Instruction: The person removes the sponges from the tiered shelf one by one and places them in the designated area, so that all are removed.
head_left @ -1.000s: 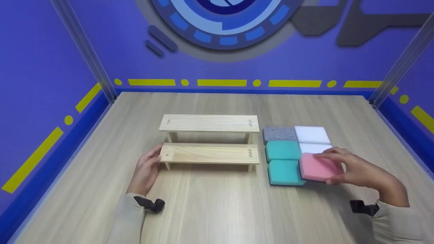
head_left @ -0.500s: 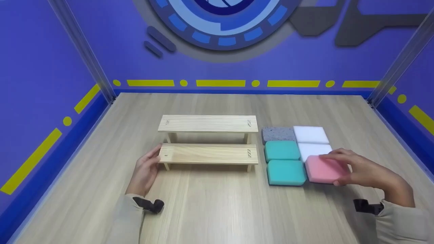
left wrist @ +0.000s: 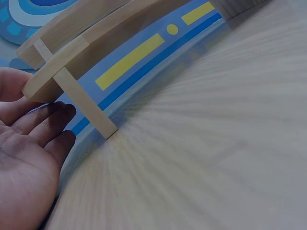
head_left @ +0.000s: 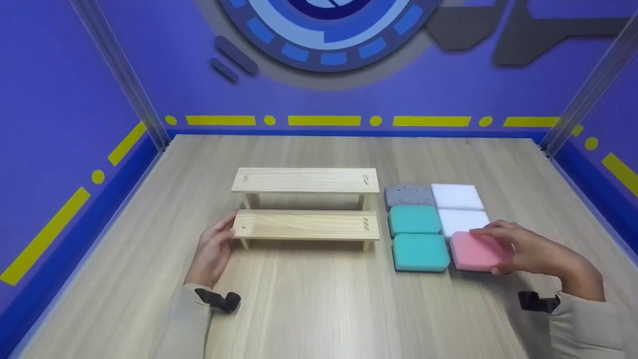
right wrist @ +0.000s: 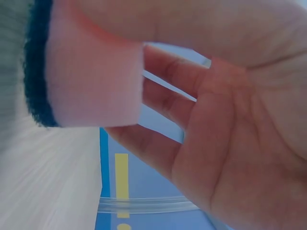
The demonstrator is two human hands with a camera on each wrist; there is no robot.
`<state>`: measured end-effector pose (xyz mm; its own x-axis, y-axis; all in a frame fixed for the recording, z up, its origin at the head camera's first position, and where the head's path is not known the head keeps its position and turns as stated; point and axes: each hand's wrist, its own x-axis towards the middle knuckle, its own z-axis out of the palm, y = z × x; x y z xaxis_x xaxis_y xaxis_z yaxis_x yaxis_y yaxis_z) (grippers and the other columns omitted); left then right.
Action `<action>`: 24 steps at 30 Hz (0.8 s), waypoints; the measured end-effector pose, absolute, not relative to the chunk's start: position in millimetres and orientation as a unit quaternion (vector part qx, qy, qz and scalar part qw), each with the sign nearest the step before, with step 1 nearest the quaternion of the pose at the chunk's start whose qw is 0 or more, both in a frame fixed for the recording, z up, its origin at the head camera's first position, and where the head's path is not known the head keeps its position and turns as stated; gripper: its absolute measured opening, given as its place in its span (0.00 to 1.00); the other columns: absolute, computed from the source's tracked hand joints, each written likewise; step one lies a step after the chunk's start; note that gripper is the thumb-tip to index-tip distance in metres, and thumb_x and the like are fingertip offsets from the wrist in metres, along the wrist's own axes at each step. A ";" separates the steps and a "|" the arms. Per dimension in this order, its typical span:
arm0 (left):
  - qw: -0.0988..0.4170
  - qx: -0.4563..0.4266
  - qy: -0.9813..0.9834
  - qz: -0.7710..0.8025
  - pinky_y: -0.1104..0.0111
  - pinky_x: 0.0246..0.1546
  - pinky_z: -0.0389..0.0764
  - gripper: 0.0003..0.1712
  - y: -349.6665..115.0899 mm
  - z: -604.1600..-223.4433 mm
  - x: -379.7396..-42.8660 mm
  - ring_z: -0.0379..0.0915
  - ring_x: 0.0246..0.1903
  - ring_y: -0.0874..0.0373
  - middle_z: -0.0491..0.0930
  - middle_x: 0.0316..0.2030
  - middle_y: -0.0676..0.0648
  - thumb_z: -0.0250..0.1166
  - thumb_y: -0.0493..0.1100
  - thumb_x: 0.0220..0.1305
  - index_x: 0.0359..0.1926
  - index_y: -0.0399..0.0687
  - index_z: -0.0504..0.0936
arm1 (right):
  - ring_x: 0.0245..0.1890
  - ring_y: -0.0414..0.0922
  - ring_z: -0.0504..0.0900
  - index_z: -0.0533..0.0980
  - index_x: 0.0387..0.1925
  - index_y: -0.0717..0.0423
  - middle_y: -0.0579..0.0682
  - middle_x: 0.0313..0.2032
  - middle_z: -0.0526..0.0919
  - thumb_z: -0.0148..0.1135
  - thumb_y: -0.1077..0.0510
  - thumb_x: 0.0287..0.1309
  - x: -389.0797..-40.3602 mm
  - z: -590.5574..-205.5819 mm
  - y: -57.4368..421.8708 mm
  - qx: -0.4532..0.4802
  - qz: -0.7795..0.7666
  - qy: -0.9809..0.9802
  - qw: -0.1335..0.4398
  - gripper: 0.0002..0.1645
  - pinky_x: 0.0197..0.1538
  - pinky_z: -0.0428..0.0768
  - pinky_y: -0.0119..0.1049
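A two-tier wooden rack (head_left: 306, 225) stands left of centre, one plank before and above the other on short legs. My left hand (head_left: 213, 252) holds the left end of its front plank. In the left wrist view the thumb lies over that plank end (left wrist: 45, 88) and the fingers bend in beneath. At the right, my right hand (head_left: 531, 252) grips a pink sponge (head_left: 476, 251) between thumb and fingers. The right wrist view shows the sponge's dark scouring side (right wrist: 38, 67) turned to the tabletop. Two teal sponges (head_left: 420, 252) lie just left of it.
Two white sponges (head_left: 457, 197) lie behind the pink one, beside a speckled grey sponge (head_left: 409, 196). The wood-grain table (head_left: 309, 304) is bounded by blue walls (head_left: 329, 102) with yellow markings. Each wrist carries a black camera mount (head_left: 219, 300).
My right hand has brought the pink sponge slightly right and toward me, away from overlapping the teal sponge, and lowered it beside the others. My left hand stays at the rack.
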<state>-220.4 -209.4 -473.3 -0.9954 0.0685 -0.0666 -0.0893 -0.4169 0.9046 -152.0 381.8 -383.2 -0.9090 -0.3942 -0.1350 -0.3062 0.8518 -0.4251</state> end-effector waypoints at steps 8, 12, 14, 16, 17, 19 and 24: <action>0.043 -0.010 0.531 0.846 0.63 0.74 0.45 0.33 -209.2 -474.0 -220.9 0.40 0.75 0.51 0.46 0.75 0.37 0.42 0.24 0.65 0.71 0.27 0.49 | 0.51 0.53 0.70 0.71 0.61 0.59 0.60 0.56 0.73 0.76 0.55 0.40 -157.0 -387.6 375.6 -0.174 -0.205 0.954 0.130 0.43 0.51 0.76 0.52; 0.045 -0.008 0.537 0.843 0.62 0.75 0.43 0.33 -208.8 -474.2 -220.8 0.38 0.75 0.50 0.45 0.75 0.37 0.41 0.24 0.65 0.71 0.27 0.48 | 0.51 0.55 0.70 0.71 0.61 0.58 0.61 0.56 0.73 0.76 0.57 0.40 -157.8 -390.2 374.3 -0.166 -0.206 0.955 0.135 0.42 0.53 0.75 0.58; 0.047 -0.008 0.538 0.841 0.62 0.75 0.42 0.33 -208.7 -473.8 -220.7 0.37 0.75 0.50 0.44 0.75 0.37 0.41 0.24 0.65 0.71 0.27 0.48 | 0.52 0.56 0.70 0.71 0.61 0.58 0.62 0.56 0.72 0.76 0.57 0.40 -157.9 -391.3 374.1 -0.163 -0.205 0.955 0.135 0.42 0.53 0.74 0.60; 0.047 -0.007 0.540 0.840 0.62 0.75 0.42 0.33 -208.8 -473.3 -220.4 0.37 0.75 0.50 0.44 0.75 0.37 0.41 0.24 0.65 0.71 0.27 0.48 | 0.52 0.57 0.70 0.71 0.61 0.58 0.62 0.56 0.72 0.76 0.57 0.40 -158.1 -392.3 373.8 -0.160 -0.207 0.955 0.137 0.43 0.53 0.74 0.61; 0.047 -0.007 0.540 0.840 0.62 0.75 0.42 0.33 -208.9 -473.1 -220.4 0.37 0.75 0.50 0.44 0.75 0.37 0.41 0.24 0.65 0.71 0.27 0.48 | 0.52 0.57 0.70 0.71 0.62 0.58 0.63 0.56 0.72 0.76 0.57 0.40 -158.2 -392.7 373.8 -0.159 -0.210 0.955 0.137 0.43 0.53 0.74 0.61; 0.047 -0.007 0.539 0.841 0.62 0.75 0.43 0.33 -209.0 -472.8 -220.2 0.38 0.75 0.50 0.45 0.75 0.37 0.41 0.24 0.65 0.71 0.27 0.48 | 0.52 0.58 0.70 0.71 0.62 0.59 0.63 0.57 0.71 0.76 0.56 0.40 -158.5 -393.3 373.8 -0.159 -0.215 0.954 0.137 0.44 0.53 0.73 0.63; 0.048 -0.006 0.539 0.841 0.62 0.75 0.44 0.33 -208.9 -472.7 -220.5 0.39 0.75 0.50 0.45 0.75 0.36 0.41 0.24 0.65 0.71 0.27 0.48 | 0.53 0.58 0.69 0.70 0.62 0.59 0.64 0.57 0.71 0.76 0.54 0.41 -158.9 -395.6 374.4 -0.163 -0.220 0.953 0.132 0.44 0.53 0.72 0.64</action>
